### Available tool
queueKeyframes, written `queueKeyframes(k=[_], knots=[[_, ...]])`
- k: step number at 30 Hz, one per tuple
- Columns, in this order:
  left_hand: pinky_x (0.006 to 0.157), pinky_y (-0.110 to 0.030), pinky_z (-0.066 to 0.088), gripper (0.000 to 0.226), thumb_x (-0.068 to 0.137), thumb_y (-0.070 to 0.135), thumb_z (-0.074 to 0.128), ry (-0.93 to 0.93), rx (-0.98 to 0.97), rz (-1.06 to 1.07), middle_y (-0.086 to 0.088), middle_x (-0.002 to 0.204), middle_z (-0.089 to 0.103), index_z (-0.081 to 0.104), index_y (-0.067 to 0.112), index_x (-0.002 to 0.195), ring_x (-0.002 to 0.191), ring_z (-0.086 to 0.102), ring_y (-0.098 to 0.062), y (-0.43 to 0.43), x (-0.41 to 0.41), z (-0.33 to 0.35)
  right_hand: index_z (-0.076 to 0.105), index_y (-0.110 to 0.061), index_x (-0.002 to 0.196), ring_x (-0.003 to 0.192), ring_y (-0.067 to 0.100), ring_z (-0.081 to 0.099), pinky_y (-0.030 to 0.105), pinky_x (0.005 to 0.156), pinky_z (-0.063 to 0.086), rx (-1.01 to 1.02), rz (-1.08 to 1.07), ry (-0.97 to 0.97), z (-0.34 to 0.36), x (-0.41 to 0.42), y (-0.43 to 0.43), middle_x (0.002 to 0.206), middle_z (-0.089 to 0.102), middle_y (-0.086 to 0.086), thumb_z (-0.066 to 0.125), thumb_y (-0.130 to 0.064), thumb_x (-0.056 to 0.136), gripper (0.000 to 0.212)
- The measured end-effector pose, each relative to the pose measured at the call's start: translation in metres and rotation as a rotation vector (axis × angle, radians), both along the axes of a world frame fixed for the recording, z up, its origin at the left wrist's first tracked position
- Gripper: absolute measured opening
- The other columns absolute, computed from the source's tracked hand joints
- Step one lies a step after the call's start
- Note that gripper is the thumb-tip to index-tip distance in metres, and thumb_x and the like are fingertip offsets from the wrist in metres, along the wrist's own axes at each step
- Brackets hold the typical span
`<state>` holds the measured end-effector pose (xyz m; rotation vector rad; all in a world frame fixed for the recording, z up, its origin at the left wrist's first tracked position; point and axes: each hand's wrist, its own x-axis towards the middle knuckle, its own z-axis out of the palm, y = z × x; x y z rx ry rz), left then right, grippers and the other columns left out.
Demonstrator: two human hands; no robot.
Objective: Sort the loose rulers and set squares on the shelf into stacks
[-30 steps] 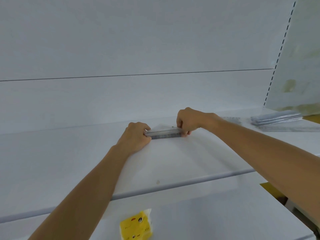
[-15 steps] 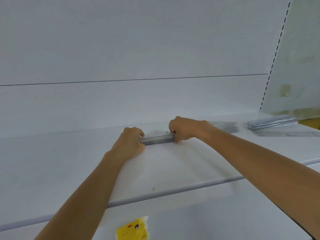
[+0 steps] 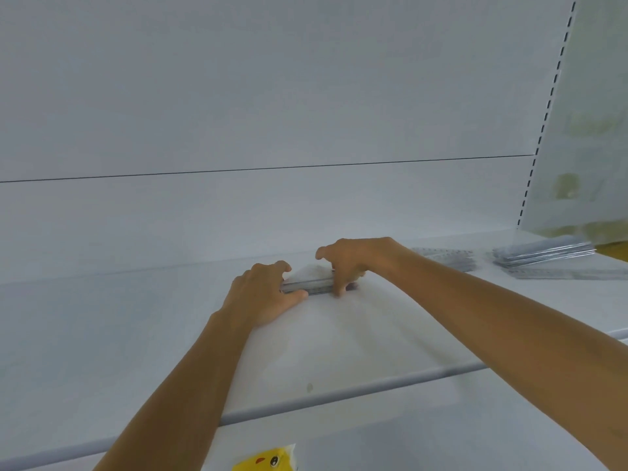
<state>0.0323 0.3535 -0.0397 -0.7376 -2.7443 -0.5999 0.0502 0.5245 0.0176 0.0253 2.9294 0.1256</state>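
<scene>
On one white shelf (image 3: 136,334) the left hand (image 3: 261,294) curls fingers and thumb round the left end of a single bundle of rulers (image 3: 307,285). The bundle is clear and grey-edged and lies flat at mid-shelf; its count cannot be told. The right hand (image 3: 346,263) pinches its right end. At three o'clock of it lie two more piles, a loose pile (image 3: 445,256) and a neat stack (image 3: 543,254). One yellow packet (image 3: 265,460) sits at six o'clock.

"What colour is the shelf (image 3: 102,334)?"

"White, with a grey front rail (image 3: 373,389). The back wall (image 3: 272,96) is white too, crossed by one thin dark line."

"And the rulers (image 3: 307,285)?"

"Clear, greyish, with fine dark marks. Lower down there's a yellow packet (image 3: 263,462) with a black eye."
</scene>
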Motion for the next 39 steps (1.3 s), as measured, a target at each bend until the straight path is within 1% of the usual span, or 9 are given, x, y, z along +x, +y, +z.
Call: queueKeyframes(k=[3,6,13,19,23,29,33,36,39], knots=[[0.087,-0.028,0.04,0.063,0.077,0.057,0.061,-0.004,0.022,-0.013,0.004,0.114,0.061,0.045,0.027,0.13,0.104,0.057,-0.017,0.001,0.001,0.001,0.022,-0.033,0.143,0.102,0.024,0.054,0.033,0.074,0.054,-0.081,-0.004,-0.095,0.006,-0.008,-0.009,0.131,0.04,0.002,0.074,-0.023,0.07,0.09],[0.09,-0.029,0.043,0.059,0.079,0.048,0.064,-0.031,0.026,-0.021,0.0,0.116,0.061,0.046,0.026,0.131,0.106,0.057,-0.019,0.0,0.0,0.001,0.023,-0.04,0.141,0.12,0.026,0.047,0.035,0.074,0.056,-0.083,0.016,-0.162,0.011,-0.016,-0.016,0.146,0.031,0.001,0.075,-0.017,0.07,0.092],[0.093,-0.031,0.046,0.045,0.082,0.03,0.067,-0.055,0.094,-0.046,-0.005,0.113,0.062,0.055,0.02,0.124,0.104,0.058,-0.021,0.001,-0.003,0.0,0.036,-0.032,0.137,0.113,0.027,0.054,0.034,0.076,0.056,-0.017,0.049,-0.186,0.013,-0.025,-0.023,0.138,0.04,0.003,0.076,-0.015,0.069,0.081],[0.087,-0.029,0.048,0.047,0.08,0.042,0.065,-0.056,0.148,-0.038,-0.002,0.109,0.063,0.057,0.021,0.121,0.1,0.06,-0.019,0.001,-0.005,-0.004,0.039,-0.028,0.136,0.095,0.027,0.058,0.03,0.063,0.055,-0.014,0.076,-0.17,0.016,-0.026,-0.024,0.135,0.043,0.007,0.08,-0.014,0.066,0.082],[0.082,-0.025,0.044,0.041,0.082,0.039,0.064,-0.062,0.166,-0.047,-0.003,0.102,0.067,0.059,0.02,0.118,0.096,0.061,-0.018,0.001,-0.008,-0.004,0.041,-0.027,0.136,0.097,0.027,0.057,0.029,0.062,0.055,-0.022,0.082,-0.167,0.017,-0.026,-0.024,0.136,0.043,0.008,0.081,-0.013,0.066,0.082],[0.086,-0.029,0.047,0.046,0.082,0.042,0.064,-0.066,0.147,-0.05,-0.001,0.102,0.063,0.056,0.021,0.122,0.096,0.059,-0.018,0.002,-0.007,-0.004,0.031,-0.033,0.141,0.116,0.028,0.053,0.03,0.069,0.052,-0.049,0.077,-0.172,0.011,-0.024,-0.019,0.144,0.035,0.004,0.077,-0.016,0.072,0.085],[0.083,-0.028,0.047,0.049,0.079,0.047,0.064,-0.068,0.161,-0.034,0.008,0.09,0.057,0.055,0.022,0.12,0.092,0.058,-0.015,0.0,-0.005,-0.004,0.011,-0.036,0.146,0.121,0.024,0.048,0.032,0.078,0.053,-0.069,0.058,-0.129,0.011,-0.018,-0.009,0.149,0.029,0.0,0.079,-0.026,0.069,0.104],[0.086,-0.032,0.049,0.046,0.078,0.046,0.065,-0.053,0.186,-0.019,0.012,0.086,0.058,0.057,0.023,0.117,0.093,0.059,-0.015,-0.002,-0.006,-0.002,0.011,-0.03,0.147,0.111,0.02,0.053,0.027,0.071,0.052,-0.114,0.015,-0.105,0.012,-0.012,0.003,0.143,0.039,0.001,0.082,-0.031,0.066,0.107],[0.088,-0.032,0.048,0.039,0.08,0.044,0.064,-0.039,0.16,-0.021,0.011,0.091,0.064,0.059,0.025,0.114,0.095,0.06,-0.014,-0.002,-0.006,-0.001,0.026,-0.02,0.142,0.08,0.01,0.063,0.022,0.058,0.051,-0.183,-0.029,-0.09,0.009,-0.006,0.018,0.107,0.062,-0.001,0.082,-0.024,0.067,0.094]])
